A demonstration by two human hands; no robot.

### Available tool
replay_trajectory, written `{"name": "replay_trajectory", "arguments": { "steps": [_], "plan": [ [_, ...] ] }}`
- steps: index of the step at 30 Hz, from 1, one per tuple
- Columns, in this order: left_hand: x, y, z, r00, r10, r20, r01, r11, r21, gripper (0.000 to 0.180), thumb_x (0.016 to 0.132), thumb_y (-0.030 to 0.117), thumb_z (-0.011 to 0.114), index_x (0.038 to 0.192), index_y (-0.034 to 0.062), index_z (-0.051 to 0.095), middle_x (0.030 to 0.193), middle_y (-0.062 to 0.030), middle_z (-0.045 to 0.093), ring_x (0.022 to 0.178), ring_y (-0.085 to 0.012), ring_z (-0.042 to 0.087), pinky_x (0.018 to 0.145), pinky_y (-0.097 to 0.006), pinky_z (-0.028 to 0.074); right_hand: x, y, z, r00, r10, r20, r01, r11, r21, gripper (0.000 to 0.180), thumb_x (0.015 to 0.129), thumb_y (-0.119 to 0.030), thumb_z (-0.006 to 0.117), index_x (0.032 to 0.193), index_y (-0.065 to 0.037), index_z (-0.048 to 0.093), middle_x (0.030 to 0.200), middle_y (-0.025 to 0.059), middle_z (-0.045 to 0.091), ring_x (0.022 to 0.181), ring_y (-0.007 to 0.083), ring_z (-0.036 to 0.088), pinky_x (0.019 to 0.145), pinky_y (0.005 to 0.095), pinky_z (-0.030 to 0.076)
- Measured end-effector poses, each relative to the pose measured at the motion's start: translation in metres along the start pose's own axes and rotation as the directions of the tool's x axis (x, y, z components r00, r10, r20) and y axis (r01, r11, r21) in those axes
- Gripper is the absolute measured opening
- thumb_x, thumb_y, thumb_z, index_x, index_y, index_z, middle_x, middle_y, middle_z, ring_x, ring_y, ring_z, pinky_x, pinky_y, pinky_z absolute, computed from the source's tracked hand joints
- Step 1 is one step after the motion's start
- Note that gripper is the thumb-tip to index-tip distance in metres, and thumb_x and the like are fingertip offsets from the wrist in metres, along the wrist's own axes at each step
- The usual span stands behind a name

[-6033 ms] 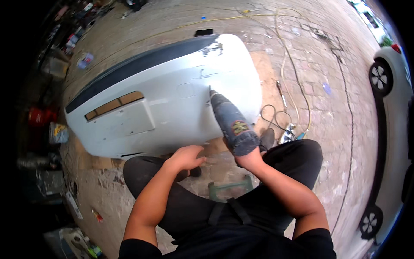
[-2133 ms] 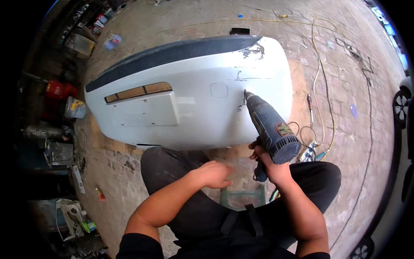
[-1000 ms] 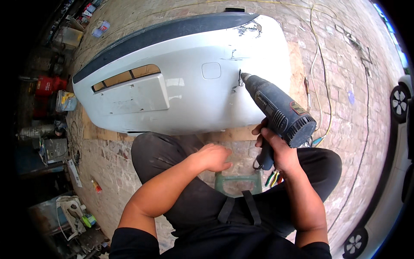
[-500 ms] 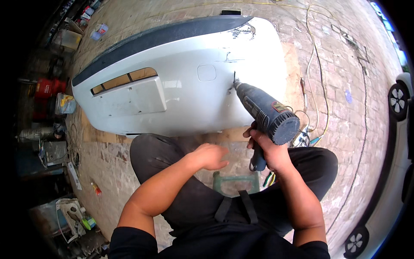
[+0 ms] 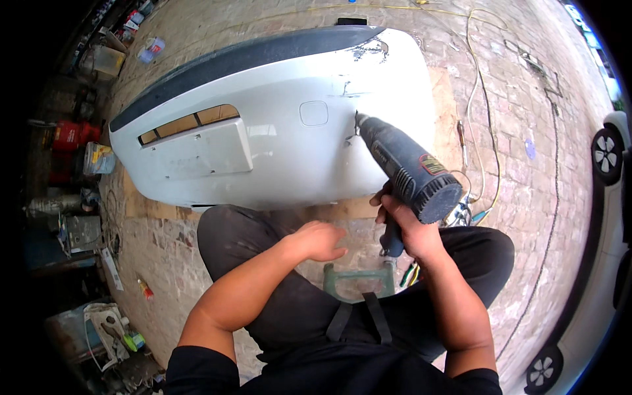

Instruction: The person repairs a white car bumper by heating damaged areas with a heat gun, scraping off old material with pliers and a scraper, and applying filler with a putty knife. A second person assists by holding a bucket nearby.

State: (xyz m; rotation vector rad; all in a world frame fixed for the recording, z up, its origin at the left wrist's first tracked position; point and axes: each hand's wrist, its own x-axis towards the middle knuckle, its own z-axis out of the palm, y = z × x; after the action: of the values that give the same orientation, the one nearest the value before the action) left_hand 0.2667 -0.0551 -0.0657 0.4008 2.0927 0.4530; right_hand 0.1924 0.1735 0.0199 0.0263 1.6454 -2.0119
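My right hand [image 5: 409, 224] is wrapped round the handle of a dark blue heat gun [image 5: 405, 164], which has a round vented back end. Its narrow nozzle points away from me, at the scuffed right part of a white car bumper [image 5: 283, 151]. A dark mark shows at the nozzle tip; whether the tip touches the bumper I cannot tell. My left hand [image 5: 320, 241] hangs empty by my left knee, thumb apart from the loosely bent fingers. Scraped patches [image 5: 372, 49] mark the bumper's far right corner.
Cardboard [image 5: 444, 99] lies under the bumper on the brick floor. To the right are a screwdriver [image 5: 461, 135], cables [image 5: 484, 99] and a parked white car [image 5: 592, 283]. A green stool [image 5: 359, 280] shows between my legs, with pliers [image 5: 411, 273] beside it. Clutter and a red machine [image 5: 72, 136] line the left.
The heat gun has tilted slightly, its back end shifting a little right and nearer me. My left hand stays almost where it was.
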Motion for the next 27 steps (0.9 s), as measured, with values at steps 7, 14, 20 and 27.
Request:
{"name": "replay_trajectory", "arguments": {
  "steps": [7,14,20,27],
  "plan": [
    [-0.004,0.002,-0.001,1.0,-0.021,-0.019,0.02,0.999,-0.028,0.06,0.097,0.045,0.066,0.14,0.0025,0.063,0.135,-0.0225,0.068,0.125,-0.041,0.064,0.106,-0.051,0.05,-0.004,0.003,0.003,0.999,0.044,-0.007,-0.044,0.999,0.002,0.013,0.102,-0.009,0.065,0.111,0.001,0.067,0.097,0.0083,0.074,0.075,0.0148,0.068,0.068,0.0317,0.054],
    [-0.002,-0.002,0.004,1.0,-0.009,-0.027,0.009,1.0,-0.014,0.062,0.097,0.044,0.066,0.143,0.0039,0.062,0.135,-0.0223,0.068,0.126,-0.041,0.064,0.107,-0.051,0.05,-0.003,0.004,-0.001,0.999,0.036,0.0,-0.036,0.997,-0.062,0.014,0.102,-0.009,0.064,0.113,0.0,0.066,0.097,0.0076,0.073,0.076,0.0143,0.068,0.068,0.0317,0.053],
    [-0.002,0.001,0.005,1.0,-0.001,-0.022,0.001,1.0,0.0,0.062,0.097,0.045,0.066,0.144,0.0044,0.061,0.135,-0.0221,0.068,0.126,-0.04,0.064,0.108,-0.05,0.049,0.0,0.005,0.0,1.0,-0.013,-0.001,0.013,0.996,-0.085,0.012,0.102,-0.009,0.065,0.105,0.001,0.07,0.091,0.0067,0.072,0.078,0.0149,0.069,0.07,0.032,0.053],
    [-0.002,0.001,0.002,1.0,-0.014,-0.023,0.013,1.0,-0.01,0.06,0.098,0.045,0.065,0.142,0.0047,0.062,0.133,-0.021,0.069,0.126,-0.0396,0.064,0.107,-0.051,0.05,-0.005,0.008,0.0,0.991,0.13,0.019,-0.128,0.989,-0.069,0.019,0.101,-0.004,0.063,0.119,0.001,0.061,0.102,0.0126,0.072,0.079,0.0177,0.066,0.073,0.0321,0.055]
  ]
}}
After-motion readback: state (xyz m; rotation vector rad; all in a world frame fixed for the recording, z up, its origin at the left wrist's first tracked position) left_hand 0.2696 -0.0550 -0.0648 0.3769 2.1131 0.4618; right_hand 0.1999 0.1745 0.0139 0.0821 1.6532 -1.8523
